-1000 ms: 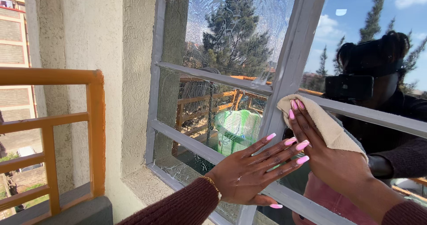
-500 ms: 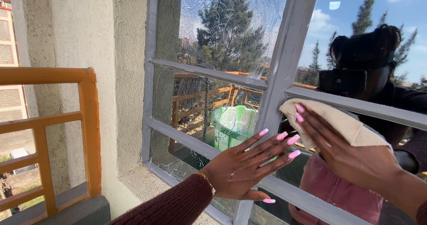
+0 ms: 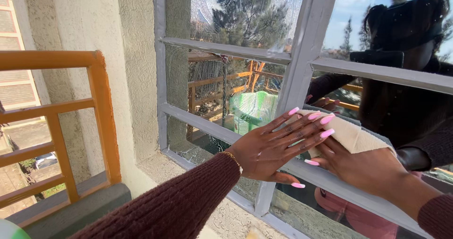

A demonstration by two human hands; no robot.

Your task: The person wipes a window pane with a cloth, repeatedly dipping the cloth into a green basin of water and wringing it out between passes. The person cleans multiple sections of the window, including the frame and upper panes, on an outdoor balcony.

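Note:
My left hand [image 3: 276,147] lies flat with fingers spread against the grey window frame [image 3: 302,55], its long pink nails reaching over the vertical bar. My right hand [image 3: 365,166] presses a beige cloth [image 3: 351,135] against the glass pane [image 3: 377,111] just right of that bar; the left fingertips overlap the cloth's near edge. The pane above left [image 3: 245,17] is smeared with soapy streaks. The glass mirrors a person, trees and sky.
An orange wooden railing [image 3: 96,106] stands at the left over a grey ledge [image 3: 71,206]. A rough cream plaster wall [image 3: 127,69] runs between railing and window. A plaster sill [image 3: 188,163] lies below the frame. A green cloth shows in the lower left pane's reflection [image 3: 252,109].
My right hand with the cloth has slid downward on the pane, and now sits under my left fingertips. The view has shifted closer to the window.

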